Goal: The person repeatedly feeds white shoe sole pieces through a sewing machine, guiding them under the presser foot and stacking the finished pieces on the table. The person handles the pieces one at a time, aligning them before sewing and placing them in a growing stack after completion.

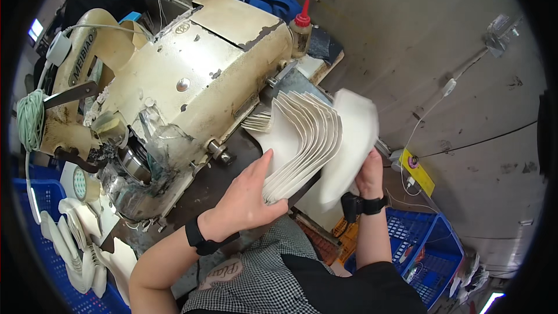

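Observation:
My left hand (pixel 251 193) grips a fanned stack of white curved pieces (pixel 302 139) by its lower edge, held above the machine table. My right hand (pixel 370 175) holds a single white piece (pixel 351 139) pulled away from the right side of the stack. Both wrists carry black bands. A big worn cream-coloured sewing machine (pixel 192 75) lies just left of the stack.
Another small pile of white pieces (pixel 258 121) rests on the table by the machine. White pieces (pixel 75 244) lie in a blue crate at lower left. Another blue crate (pixel 427 250) stands at lower right. A red-capped oil bottle (pixel 300 29) sits behind the machine. A grey wall with cables is on the right.

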Demonstrator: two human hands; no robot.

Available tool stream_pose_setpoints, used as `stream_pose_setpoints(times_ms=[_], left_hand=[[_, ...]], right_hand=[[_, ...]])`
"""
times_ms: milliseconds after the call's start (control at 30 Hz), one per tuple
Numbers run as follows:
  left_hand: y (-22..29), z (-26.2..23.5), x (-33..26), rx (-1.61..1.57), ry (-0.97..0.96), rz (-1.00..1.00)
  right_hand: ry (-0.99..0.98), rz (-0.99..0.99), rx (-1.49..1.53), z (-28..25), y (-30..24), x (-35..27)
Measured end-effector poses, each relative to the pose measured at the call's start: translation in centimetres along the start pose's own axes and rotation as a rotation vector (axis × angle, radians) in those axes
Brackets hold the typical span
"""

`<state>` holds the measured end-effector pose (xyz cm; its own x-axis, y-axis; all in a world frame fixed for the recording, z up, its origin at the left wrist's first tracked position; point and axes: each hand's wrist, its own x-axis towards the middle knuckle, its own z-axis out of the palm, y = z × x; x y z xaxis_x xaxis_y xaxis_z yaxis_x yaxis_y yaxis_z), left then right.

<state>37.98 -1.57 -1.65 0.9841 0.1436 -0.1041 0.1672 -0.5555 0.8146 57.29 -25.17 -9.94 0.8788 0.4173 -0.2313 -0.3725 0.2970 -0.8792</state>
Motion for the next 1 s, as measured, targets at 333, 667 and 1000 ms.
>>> stream_pose_setpoints(times_ms=[333, 667, 1000], left_hand=[[1.5, 0.5, 0.5, -0.01, 0.035, -0.12], [-1.1, 1.3, -1.0, -0.046, 0.164, 0.001], [-3.0, -7.7, -25.2, 0.421, 0.934, -0.158]], right_hand=[[0.191, -0.684, -1.276, 9.3, 1.1, -4.2], [-0.435, -0.653, -1.118, 12.2, 2.8, -4.3], [0.119, -0.954, -0.907, 10.1, -0.6, -9.2]])
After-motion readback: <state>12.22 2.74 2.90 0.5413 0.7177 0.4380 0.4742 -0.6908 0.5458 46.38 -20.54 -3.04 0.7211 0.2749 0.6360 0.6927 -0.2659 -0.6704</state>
